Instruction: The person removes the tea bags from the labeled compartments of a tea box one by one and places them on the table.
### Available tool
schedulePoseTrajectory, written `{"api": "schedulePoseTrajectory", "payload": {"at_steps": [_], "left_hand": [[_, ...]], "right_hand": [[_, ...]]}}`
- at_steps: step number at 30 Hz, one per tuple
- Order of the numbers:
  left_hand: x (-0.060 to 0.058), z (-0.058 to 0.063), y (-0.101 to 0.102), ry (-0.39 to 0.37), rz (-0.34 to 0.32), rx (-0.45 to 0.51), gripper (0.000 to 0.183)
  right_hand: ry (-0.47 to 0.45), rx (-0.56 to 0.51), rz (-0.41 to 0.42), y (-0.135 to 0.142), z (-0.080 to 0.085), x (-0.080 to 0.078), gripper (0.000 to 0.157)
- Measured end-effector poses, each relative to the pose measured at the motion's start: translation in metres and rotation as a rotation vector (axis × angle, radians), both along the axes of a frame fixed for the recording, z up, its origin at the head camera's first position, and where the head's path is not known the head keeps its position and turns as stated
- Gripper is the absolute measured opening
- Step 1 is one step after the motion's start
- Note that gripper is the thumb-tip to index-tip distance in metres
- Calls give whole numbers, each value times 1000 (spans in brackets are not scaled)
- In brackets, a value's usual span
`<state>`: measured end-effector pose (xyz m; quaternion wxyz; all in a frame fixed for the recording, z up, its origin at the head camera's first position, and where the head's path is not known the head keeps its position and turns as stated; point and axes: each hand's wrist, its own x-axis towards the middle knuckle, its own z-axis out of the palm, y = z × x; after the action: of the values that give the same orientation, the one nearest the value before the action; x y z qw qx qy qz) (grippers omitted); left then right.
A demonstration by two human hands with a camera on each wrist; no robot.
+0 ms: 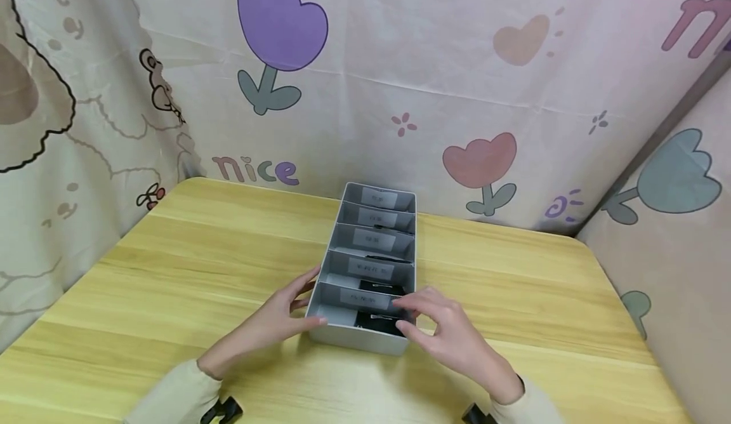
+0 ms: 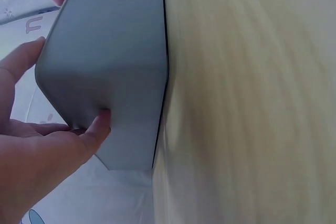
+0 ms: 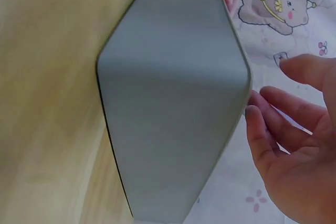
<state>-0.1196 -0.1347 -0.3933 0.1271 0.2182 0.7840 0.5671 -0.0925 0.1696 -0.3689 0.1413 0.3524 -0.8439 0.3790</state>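
Observation:
A long grey divider box (image 1: 360, 340) stands on the table, split into a row of several compartments. My left hand (image 1: 274, 316) holds its near left corner, thumb on the front rim and fingers against the side wall; the left wrist view shows those fingers (image 2: 100, 124) on the grey wall. At the near right corner, my right hand (image 1: 451, 329) has its fingers bent over the rim; the right wrist view shows the thumb (image 3: 304, 71) apart from the fingertips. A flat black item (image 1: 384, 324) with a small silvery detail lies in the front compartment, close to the right fingers.
Paper labels (image 1: 371, 268) with writing are stuck on the dividers. Another black item (image 1: 381, 287) lies one compartment back, and thin dark edges show farther back. The wooden table (image 1: 188, 271) meets a printed curtain (image 1: 371, 94) behind it.

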Motion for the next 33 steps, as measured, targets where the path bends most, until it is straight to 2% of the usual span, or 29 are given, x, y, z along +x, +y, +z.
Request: {"api": "schedulePoseTrajectory", "payload": {"at_steps": [9, 16, 20, 26, 30, 33], "left_hand": [[2, -1, -4, 4, -37, 26, 86], [2, 2, -5, -32, -60, 43, 88], [1, 3, -5, -38, -62, 52, 89], [-1, 2, -6, -25, -72, 60, 88], [-1, 3, -6, -45, -70, 50, 88], [0, 2, -5, -41, -73, 50, 88]], "right_hand": [[120, 151, 59, -3, -7, 3, 25], [102, 237, 57, -4, -5, 5, 23], [123, 248, 74, -4, -4, 3, 21], [194, 247, 97, -5, -5, 2, 20], [245, 243, 103, -6, -7, 1, 22], [234, 217, 110, -6, -9, 2, 23]]}}
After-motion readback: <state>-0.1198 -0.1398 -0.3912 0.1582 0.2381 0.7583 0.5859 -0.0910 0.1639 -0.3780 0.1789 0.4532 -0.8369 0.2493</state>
